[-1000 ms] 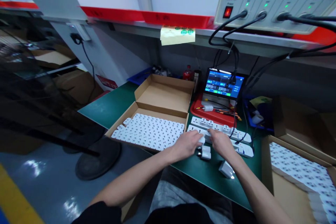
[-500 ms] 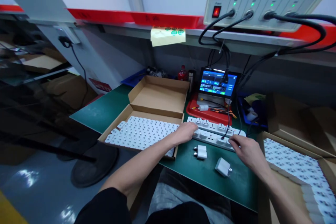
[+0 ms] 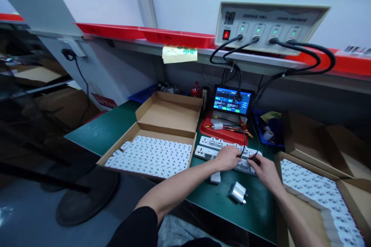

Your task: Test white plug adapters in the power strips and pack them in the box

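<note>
My left hand (image 3: 228, 158) reaches over the front power strip (image 3: 199, 152), its fingers closed at the lower end of a black cable (image 3: 244, 131). Just right of it, my right hand (image 3: 263, 167) pinches another thin black cable (image 3: 255, 155) above the strip's right end. White chargers sit in this strip, partly covered by my hands. Behind it lies a second white power strip (image 3: 205, 141). On the green table in front rest a white charger (image 3: 238, 192) with its prongs to the right and another charger (image 3: 215, 178), partly hidden by my left forearm.
An open cardboard box (image 3: 191, 154) of white chargers stands left, another box (image 3: 307, 210) of chargers right. Behind the strips are a red tray (image 3: 204, 126) and a lit screen (image 3: 232, 99). A tester box (image 3: 261, 27) with thick black cables sits on the shelf above.
My left hand has moved right along the front strip to the black cable. My right hand stays near the strip's right end. The camera view has shifted.
</note>
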The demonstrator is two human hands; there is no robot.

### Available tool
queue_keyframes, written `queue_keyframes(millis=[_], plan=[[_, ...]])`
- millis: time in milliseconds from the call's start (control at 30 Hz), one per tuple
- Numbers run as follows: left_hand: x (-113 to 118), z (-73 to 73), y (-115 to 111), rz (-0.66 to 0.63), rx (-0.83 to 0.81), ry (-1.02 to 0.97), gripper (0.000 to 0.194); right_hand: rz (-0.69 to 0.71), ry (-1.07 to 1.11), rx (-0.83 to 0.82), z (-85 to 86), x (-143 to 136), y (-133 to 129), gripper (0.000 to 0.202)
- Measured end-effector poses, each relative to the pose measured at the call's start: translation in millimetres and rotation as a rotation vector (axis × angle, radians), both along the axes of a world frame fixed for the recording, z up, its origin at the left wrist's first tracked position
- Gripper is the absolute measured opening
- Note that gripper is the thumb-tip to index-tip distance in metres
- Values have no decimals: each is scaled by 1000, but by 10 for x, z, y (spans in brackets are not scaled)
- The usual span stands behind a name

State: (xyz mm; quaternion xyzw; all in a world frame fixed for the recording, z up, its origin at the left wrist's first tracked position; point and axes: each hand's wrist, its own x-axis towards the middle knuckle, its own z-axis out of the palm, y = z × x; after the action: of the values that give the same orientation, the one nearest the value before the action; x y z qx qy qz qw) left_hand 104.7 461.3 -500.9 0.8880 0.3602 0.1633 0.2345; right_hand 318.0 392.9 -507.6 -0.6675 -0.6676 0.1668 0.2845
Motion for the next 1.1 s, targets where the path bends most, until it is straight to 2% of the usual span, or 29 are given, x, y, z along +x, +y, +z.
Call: queue_keyframes(millis=[100, 200, 367, 467, 600, 700, 967, 1100], plan=[[-110, 13, 43, 27, -7, -144, 15, -5, 48, 15, 62, -50, -11, 37], [-456, 29, 118, 54, -30, -266, 14, 92, 64, -4, 120, -253, 37, 32], [-1109, -36, 295, 209, -129, -279, 15, 243, 55, -36, 120, -755, 246, 26], [-1309, -118, 364, 227, -142, -269, 17, 271, 26, -52, 69, -972, 384, 24], [-1358, -194, 398, 221, -163, -257, 16, 272, -32, -77, 2, -1087, 511, 24], [-1352, -198, 396, 208, -158, -246, 14, 262, -83, -84, -34, -1092, 551, 23], [-1326, -189, 311, 198, -93, -137, 12, 263, -257, -20, -191, -1157, 530, 19], [-1317, -182, 275, 195, -47, -88, 14, 284, -305, 2, -172, -1174, 482, 20]])
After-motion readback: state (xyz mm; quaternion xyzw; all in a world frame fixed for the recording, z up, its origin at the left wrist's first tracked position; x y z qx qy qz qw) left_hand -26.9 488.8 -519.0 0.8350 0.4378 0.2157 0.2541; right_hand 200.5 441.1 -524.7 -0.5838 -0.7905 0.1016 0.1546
